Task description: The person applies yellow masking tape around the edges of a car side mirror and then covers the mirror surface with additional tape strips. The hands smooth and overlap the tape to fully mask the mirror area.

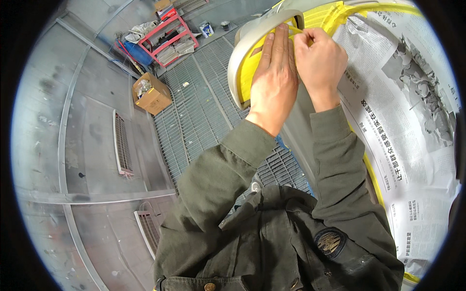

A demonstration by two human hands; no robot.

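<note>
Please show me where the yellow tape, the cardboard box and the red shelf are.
yellow tape [318, 17]: head view, on the wide strip above the hands.
cardboard box [156, 99]: head view, on its side wall.
red shelf [167, 29]: head view, on its top rail.

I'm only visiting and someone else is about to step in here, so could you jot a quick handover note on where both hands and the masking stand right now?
Left hand: flat, fingers pressed along the yellow masking tape on the curved grey panel.
Right hand: fingertips pinching the tape just beside the left fingertips.
Newspaper covers the surface to the right, edged with yellow tape.
Done: newspaper laid and taped, much yellow tape on the panel.
Left: the strip under the fingers seems not yet fully pressed down.
Cardboard box and red rack stand by the floor grating.
</note>
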